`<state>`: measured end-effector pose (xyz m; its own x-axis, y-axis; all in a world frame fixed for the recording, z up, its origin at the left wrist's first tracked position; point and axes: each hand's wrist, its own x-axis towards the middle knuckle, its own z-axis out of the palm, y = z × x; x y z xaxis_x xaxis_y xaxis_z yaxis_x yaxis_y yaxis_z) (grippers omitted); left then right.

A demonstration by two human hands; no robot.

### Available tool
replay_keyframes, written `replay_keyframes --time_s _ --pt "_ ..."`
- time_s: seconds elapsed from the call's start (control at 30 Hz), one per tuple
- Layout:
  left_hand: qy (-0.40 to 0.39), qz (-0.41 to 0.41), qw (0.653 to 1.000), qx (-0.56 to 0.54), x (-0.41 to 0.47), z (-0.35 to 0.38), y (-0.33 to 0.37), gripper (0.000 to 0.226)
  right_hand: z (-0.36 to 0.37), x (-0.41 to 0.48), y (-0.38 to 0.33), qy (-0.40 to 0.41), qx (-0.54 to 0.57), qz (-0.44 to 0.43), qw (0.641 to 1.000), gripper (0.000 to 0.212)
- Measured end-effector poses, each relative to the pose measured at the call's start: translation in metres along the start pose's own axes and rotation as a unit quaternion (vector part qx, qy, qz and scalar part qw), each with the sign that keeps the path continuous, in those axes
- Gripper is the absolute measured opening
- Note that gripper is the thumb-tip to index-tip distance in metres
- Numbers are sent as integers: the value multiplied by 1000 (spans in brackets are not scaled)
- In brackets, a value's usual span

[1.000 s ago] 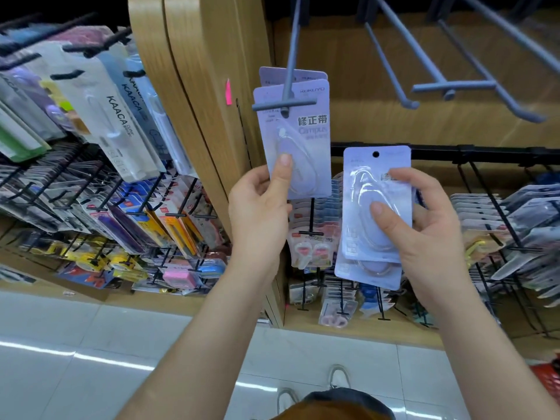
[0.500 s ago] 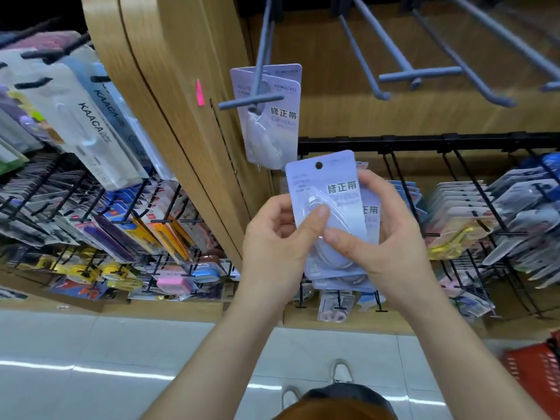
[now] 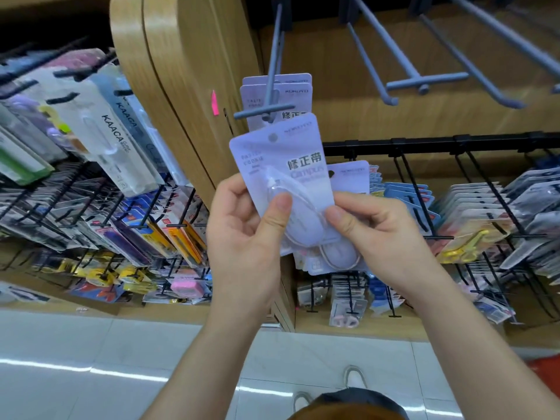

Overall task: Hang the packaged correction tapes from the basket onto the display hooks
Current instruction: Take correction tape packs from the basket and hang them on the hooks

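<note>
Wooden shelving (image 3: 181,86) fills the view above a white tiled floor (image 3: 91,359), with black wire pegs of stationery on both sides and tall KAACA packets (image 3: 112,131) at the left. Both hands are raised in front of the shelving. A lilac correction-tape pack (image 3: 281,171) is held between them, tilted a little to the left, its punched hole at the top just below the crossbar of a grey hook (image 3: 274,56) and not yet on it. The left hand (image 3: 245,237) grips the pack from the left, thumb pressed on the clear blister and fingers curled behind the card. The right hand (image 3: 385,234) grips from the right, thumb on the blister's lower right edge. It also holds a second pack (image 3: 348,177) that sits behind the first and sticks out to the right and below. Two hung packs (image 3: 291,95) are on the grey hook, one behind the other, directly above and partly hidden by the held pack. More grey hooks (image 3: 424,83) jut out bare at the upper right, above a black rail (image 3: 439,144). A small pink tag (image 3: 214,101) sticks to the wooden panel left of the hook. Shoes (image 3: 354,377) show on the floor below.
</note>
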<state>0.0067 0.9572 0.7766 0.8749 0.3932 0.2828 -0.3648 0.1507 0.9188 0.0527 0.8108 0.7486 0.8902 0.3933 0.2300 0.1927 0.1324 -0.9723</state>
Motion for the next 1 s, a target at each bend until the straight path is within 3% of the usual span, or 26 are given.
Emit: replay_keyframes --time_s 0.23,0.5,0.77,1.0 --pt "-22 -31 999 22 16 -3 7 28 13 6 1 42 -18 -27 999 24" --pt "-13 -21 997 73 16 -1 18 22 19 0 -5 50 24 4 998 24" --pt "20 -42 990 133 37 5 8 20 12 -3 -4 18 -57 37 998 22" --pt "42 -51 987 147 64 20 -8 8 7 -4 8 117 -76 80 987 30"
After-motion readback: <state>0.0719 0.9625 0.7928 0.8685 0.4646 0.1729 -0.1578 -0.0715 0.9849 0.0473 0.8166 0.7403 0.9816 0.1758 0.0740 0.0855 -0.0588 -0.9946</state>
